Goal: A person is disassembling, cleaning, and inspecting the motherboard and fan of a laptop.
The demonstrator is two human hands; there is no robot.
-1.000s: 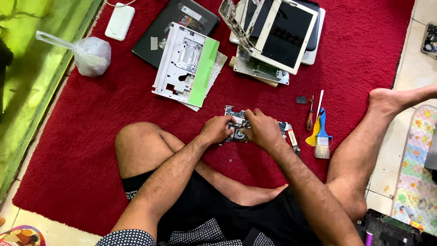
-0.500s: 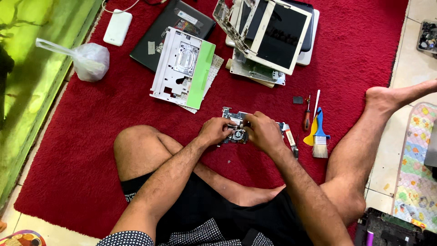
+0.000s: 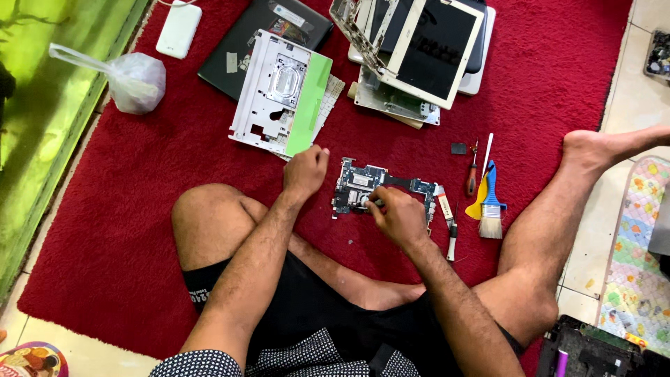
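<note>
1. Fingers of the right hand (image 3: 398, 218) are pinched together on the near edge of a dark blue circuit board (image 3: 363, 188); whether a small part is gripped between them cannot be told.
2. Fingers of the left hand (image 3: 305, 171) are curled loosely and hold nothing; the hand is seen just left of the board, near the corner of a white and green laptop shell (image 3: 286, 94).
3. The circuit board is laid flat on the red carpet (image 3: 112, 230) at the centre of the frame, between the two hands, touched only by the right fingertips.
4. A knotted clear plastic bag (image 3: 136, 82) is seen at the upper left; its contents are too blurred to be made out.
5. A dark open case (image 3: 593, 352) at the lower right corner holds a purple cylinder; the rest cannot be told.
6. A red-handled screwdriver (image 3: 472, 180) and a blue-handled brush (image 3: 490, 209) are laid right of the board, with stacked laptop parts (image 3: 426, 52) at the upper centre.
</note>
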